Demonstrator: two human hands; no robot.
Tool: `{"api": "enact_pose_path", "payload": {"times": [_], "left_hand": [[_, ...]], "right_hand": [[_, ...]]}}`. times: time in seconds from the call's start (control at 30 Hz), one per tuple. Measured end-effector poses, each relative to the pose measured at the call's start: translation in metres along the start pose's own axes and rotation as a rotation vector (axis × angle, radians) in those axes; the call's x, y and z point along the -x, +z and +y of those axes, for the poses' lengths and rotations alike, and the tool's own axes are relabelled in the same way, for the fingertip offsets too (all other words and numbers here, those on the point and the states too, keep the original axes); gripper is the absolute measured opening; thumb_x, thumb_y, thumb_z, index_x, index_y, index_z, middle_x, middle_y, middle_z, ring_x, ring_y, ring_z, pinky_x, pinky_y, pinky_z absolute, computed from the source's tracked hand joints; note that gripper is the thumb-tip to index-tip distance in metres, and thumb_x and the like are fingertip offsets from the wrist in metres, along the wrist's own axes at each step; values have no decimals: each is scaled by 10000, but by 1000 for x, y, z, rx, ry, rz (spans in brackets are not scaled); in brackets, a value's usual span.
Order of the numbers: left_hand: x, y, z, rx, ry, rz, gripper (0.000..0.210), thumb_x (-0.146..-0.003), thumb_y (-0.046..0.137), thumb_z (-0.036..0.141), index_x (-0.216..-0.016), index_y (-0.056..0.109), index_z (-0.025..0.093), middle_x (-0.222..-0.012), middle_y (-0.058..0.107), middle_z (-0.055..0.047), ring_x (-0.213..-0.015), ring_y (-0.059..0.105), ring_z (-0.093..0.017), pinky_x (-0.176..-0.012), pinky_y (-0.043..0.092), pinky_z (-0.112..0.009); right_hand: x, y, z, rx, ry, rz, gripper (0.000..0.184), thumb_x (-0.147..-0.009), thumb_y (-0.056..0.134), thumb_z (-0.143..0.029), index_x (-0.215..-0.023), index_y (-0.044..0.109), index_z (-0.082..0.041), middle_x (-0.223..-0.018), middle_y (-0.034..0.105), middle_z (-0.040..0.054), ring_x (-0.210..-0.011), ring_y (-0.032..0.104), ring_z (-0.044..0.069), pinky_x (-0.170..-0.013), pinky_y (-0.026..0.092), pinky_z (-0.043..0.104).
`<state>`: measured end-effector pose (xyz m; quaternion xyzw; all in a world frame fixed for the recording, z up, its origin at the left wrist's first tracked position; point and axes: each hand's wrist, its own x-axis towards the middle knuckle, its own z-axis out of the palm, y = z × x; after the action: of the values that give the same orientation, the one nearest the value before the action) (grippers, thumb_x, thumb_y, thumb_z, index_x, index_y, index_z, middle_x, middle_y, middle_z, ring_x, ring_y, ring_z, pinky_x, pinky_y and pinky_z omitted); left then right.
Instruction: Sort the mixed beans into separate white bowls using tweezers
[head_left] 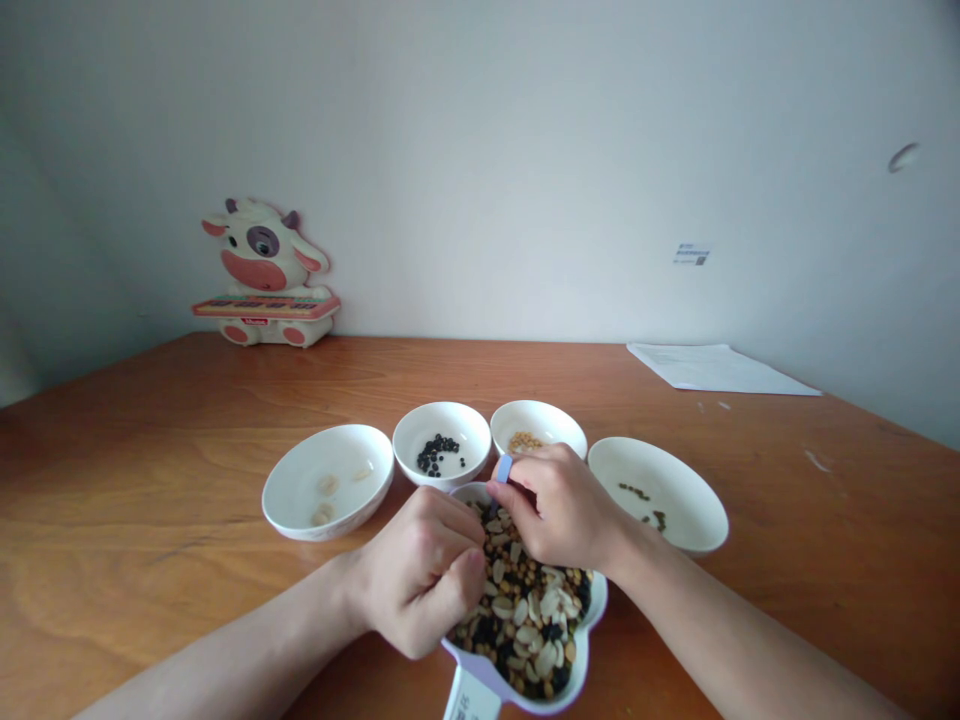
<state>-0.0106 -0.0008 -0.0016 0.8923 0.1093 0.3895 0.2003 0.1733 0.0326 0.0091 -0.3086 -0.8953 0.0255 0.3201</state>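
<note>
Lavender strip (504,467): from my remote seat I see the right hand (562,505) pinching it above the far end of the scalloped tray (598,602), whose bean-and-peanut mix (529,610) lies between both hands. The left hand (424,570) curls closed; I cannot tell whether it holds anything. White bowls (300,465) arc just beyond, presumably for easy reach.

Brn tbl (150,490): 4 wht bowls (300,480), tray (598,602), cow toy (262,268), ppr (720,367).

A pale wall (480,180) backs a brown wooden table (150,480); the curved mark (904,157) high right is possibly a dent.
</note>
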Motion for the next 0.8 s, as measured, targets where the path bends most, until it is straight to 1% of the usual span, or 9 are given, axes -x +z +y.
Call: {"api": "enact_pose_path", "payload": {"times": [0.2, 0.27, 0.4, 0.5, 0.57, 0.67, 0.73, 0.8], "left_hand": [[2, 1, -1, 11, 8, 0, 566, -1003, 193, 288, -527, 477, 172, -451, 516, -62, -418, 400, -140, -480, 347, -292], [3, 1, -1, 15, 9, 2, 553, -997, 203, 276, -525, 471, 173, -452, 520, -64, -420, 403, -142, -483, 348, -295], [2, 1, -1, 17, 10, 7, 541, -994, 206, 265, -527, 461, 174, -447, 513, -60, -419, 403, -138, -486, 353, -287], [2, 1, -1, 4, 14, 0, 546, -996, 191, 267, -523, 450, 177, -445, 502, -58, -416, 389, -138, -482, 347, -287], [1, 0, 0, 5, 13, -6, 542, -994, 194, 265, -522, 446, 177, -447, 503, -57, -417, 382, -138, -478, 337, -289], [0, -1, 0, 11, 15, -12, 511, -983, 227, 246, -525, 445, 176, -450, 515, -54, -419, 377, -134, -473, 324, -285], [0, -1, 1, 16, 15, -15, 481, -968, 252, 225, -531, 446, 175, -454, 527, -55, -420, 383, -133, -470, 320, -283], [-1, -2, 1, 18, 13, -13, 454, -954, 267, 207, -536, 443, 177, -452, 530, -54, -418, 388, -134, -469, 321, -283]], "right_hand": [[0, -1, -1, -119, 26, 16, 306, -880, 490, -197, -576, 498, -171, -531, 531, 13, -515, 472, 124, -534, 314, 273], [0, -2, -2, -138, 36, 37, 308, -883, 490, -199, -576, 490, -170, -518, 502, 0, -498, 443, 113, -525, 302, 268], [0, -5, -4, -153, 43, 108, 345, -875, 504, -199, -542, 416, -177, -489, 409, -28, -470, 360, 93, -503, 264, 262], [-1, -7, -5, -198, 67, 155, 323, -891, 505, -208, -572, 475, -166, -516, 463, -13, -491, 418, 101, -514, 295, 253], [-2, -7, -4, -212, 87, 220, 313, -900, 513, -221, -594, 512, -158, -525, 491, -7, -497, 443, 104, -514, 306, 248], [-2, -8, -2, -186, 135, 381, 364, -907, 536, -254, -559, 479, -166, -484, 433, -30, -455, 390, 86, -482, 275, 241], [-2, -8, 1, -160, 194, 480, 391, -916, 542, -284, -550, 463, -172, -469, 411, -39, -438, 368, 82, -469, 258, 243], [-2, -10, 4, -135, 261, 550, 403, -927, 537, -314, -556, 481, -169, -467, 431, -32, -435, 384, 85, -468, 255, 247]]}}
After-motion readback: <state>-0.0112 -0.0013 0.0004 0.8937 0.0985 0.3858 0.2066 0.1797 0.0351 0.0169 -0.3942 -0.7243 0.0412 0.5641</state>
